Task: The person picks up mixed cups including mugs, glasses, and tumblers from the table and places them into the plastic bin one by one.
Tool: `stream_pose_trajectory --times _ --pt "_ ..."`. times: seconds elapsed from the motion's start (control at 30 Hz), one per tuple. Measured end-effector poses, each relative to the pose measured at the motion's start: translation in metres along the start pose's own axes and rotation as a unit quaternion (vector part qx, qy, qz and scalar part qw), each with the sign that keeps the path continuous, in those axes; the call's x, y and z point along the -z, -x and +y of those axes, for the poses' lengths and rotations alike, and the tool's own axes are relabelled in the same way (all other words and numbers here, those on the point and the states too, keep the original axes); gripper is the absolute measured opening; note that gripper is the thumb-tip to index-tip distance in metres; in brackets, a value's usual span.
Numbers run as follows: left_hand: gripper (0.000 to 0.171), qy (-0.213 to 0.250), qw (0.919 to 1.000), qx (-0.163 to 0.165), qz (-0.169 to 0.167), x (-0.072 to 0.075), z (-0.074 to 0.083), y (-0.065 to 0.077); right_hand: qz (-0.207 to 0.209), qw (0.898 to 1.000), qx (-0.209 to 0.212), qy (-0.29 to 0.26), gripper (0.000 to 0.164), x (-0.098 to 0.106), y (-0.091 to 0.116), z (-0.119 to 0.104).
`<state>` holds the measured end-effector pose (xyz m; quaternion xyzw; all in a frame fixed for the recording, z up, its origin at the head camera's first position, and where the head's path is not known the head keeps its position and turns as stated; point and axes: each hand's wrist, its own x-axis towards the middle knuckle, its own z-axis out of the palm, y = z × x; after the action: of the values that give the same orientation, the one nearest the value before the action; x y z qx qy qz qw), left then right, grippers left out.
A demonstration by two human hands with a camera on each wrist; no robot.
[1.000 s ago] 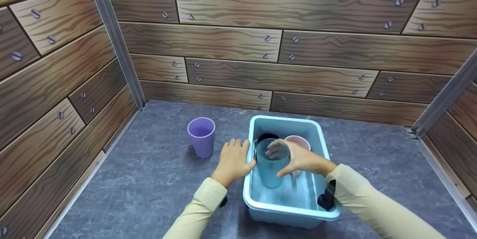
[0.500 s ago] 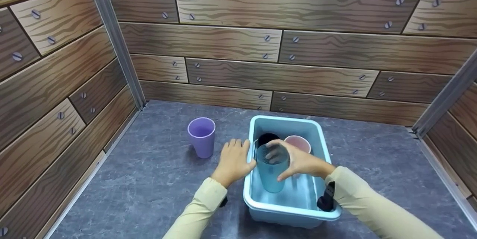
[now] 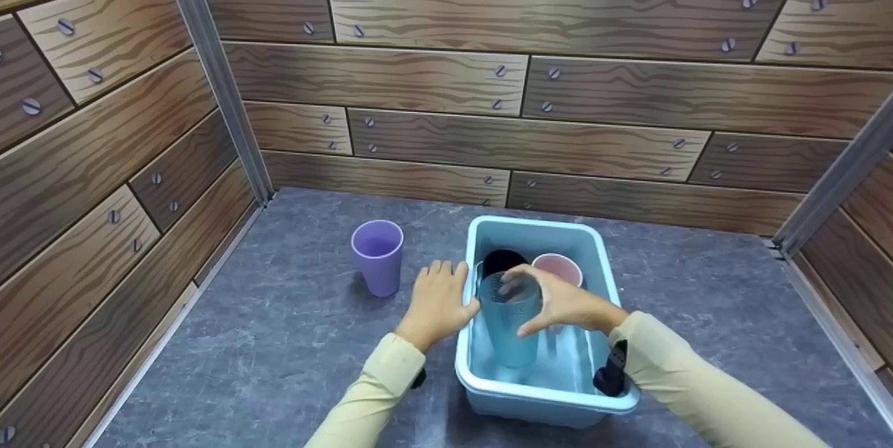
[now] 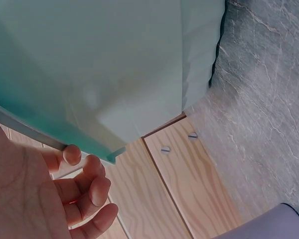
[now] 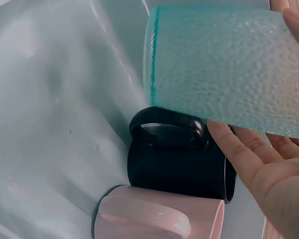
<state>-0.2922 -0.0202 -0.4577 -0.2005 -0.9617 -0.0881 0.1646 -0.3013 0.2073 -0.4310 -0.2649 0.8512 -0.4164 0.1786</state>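
Note:
A translucent teal tumbler (image 3: 511, 340) with a pebbled surface stands inside the light blue bin (image 3: 537, 392), toward its left wall. My right hand (image 3: 568, 303) holds it near the top, with the thumb on one side and the fingers on the other. In the right wrist view, a black mug (image 5: 174, 172) sits beside the tumbler, and a pink mug (image 5: 144, 214) lies beyond the black one. My left hand (image 3: 438, 303) grips the bin's left rim, its thumb over the edge and its fingers outside, loosely curled in the left wrist view.
A purple cup (image 3: 381, 270) stands upright on the grey marbled tabletop (image 3: 279, 336), left of the bin. Wood-patterned walls (image 3: 432, 78) enclose the table at the back and sides, with metal posts (image 3: 216, 71) at the corners.
The tumbler has come down a little and toward me inside the bin, with my right hand on it. More of the black mug's opening shows. My left hand has stayed put.

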Motion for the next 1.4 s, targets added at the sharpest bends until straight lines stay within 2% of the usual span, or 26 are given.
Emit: stream_pose_trajectory --times 0.33,0.57,0.87,1.17,1.4 --pt "0.038 -0.002 1.0 -0.001 0.001 -0.001 -0.001 -0.001 -0.018 1.0 0.005 0.001 0.078 0.002 0.0 -0.001" --pt "0.038 0.001 1.0 -0.001 0.002 -0.001 -0.001 -0.002 -0.05 0.998 0.016 -0.025 0.072 0.004 -0.002 0.0" --pt "0.039 0.004 1.0 -0.003 0.004 0.0 -0.002 -0.001 -0.047 0.998 0.041 0.009 0.074 0.003 -0.005 0.003" --pt "0.038 0.005 1.0 -0.004 0.007 0.001 -0.002 -0.001 -0.066 0.992 0.065 0.081 0.086 -0.001 -0.005 -0.004" --pt "0.036 0.006 1.0 -0.003 -0.003 -0.001 -0.001 -0.001 -0.066 0.989 0.04 0.13 0.082 -0.007 -0.003 -0.005"
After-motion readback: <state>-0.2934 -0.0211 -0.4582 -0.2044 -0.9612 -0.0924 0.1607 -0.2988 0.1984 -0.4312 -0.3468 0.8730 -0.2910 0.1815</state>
